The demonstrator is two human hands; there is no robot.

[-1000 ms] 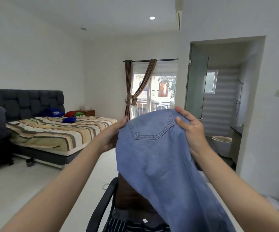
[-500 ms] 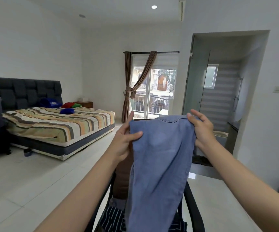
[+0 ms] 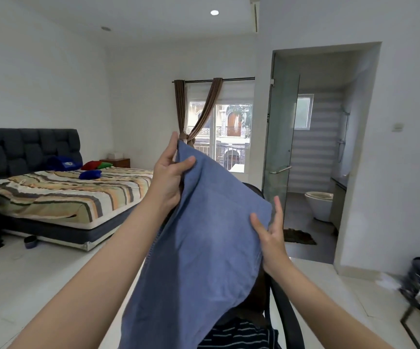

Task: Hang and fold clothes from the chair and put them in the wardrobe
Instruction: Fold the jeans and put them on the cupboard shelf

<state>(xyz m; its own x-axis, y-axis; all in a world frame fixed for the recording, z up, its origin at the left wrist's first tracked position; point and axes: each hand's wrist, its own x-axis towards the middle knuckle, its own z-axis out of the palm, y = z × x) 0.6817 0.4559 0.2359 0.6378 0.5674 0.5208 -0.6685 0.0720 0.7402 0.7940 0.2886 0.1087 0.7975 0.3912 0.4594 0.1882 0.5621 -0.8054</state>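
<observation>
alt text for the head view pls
Two hands hold up blue jeans over a chair: the left hand pinches the top edge, the right hand grips the lower side. Behind are a striped bed and an open bathroom.

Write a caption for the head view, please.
Left hand and right hand hold blue jeans above the chair.

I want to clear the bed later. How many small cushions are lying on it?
3, all near the headboard: a blue cushion on the striped cover, a red one and a green one behind it. More may be hidden.
</observation>
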